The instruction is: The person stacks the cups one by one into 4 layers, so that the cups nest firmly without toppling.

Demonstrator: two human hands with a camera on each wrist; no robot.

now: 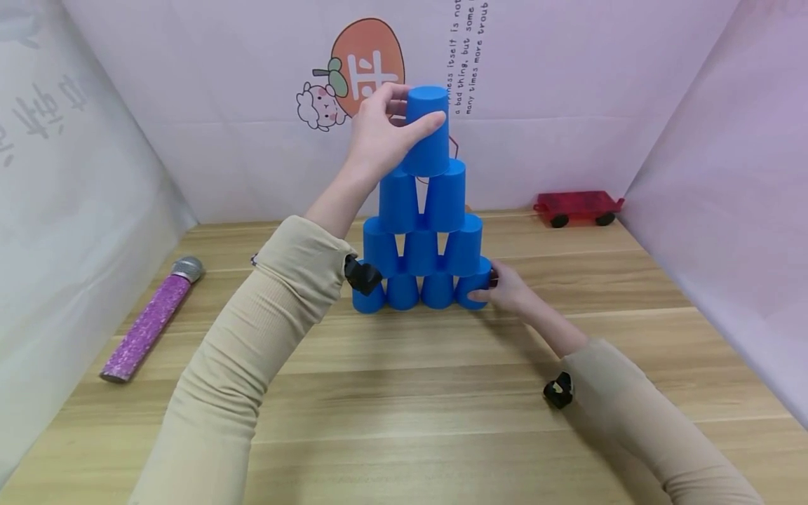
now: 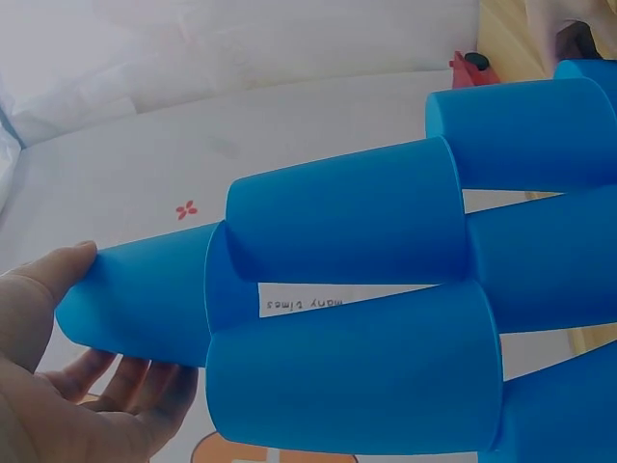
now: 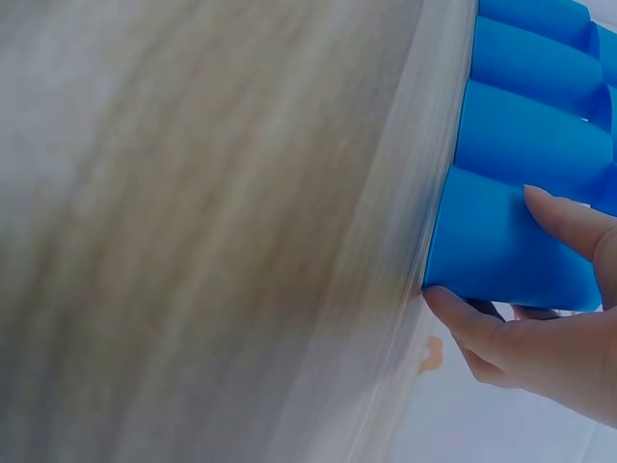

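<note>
Blue cups stand upside down in a pyramid, several in the bottom row, then three, two and one. My left hand (image 1: 381, 137) grips the top cup (image 1: 428, 153), thumb on its near side and fingers round behind. In the left wrist view, that cup's rim overlaps the bases of the two cups below. Down at the table, my right hand (image 1: 513, 291) holds the rightmost bottom cup (image 1: 472, 282) from its right side. The right wrist view has the thumb on this cup's front, with a finger by its lower rim.
A pink glittery microphone (image 1: 151, 319) lies on the wooden table (image 1: 404, 421) at the left. Toward the back right stands a red toy wagon (image 1: 579, 205). White printed cloth (image 1: 252, 161) hangs behind the cups, and white sheeting encloses both sides.
</note>
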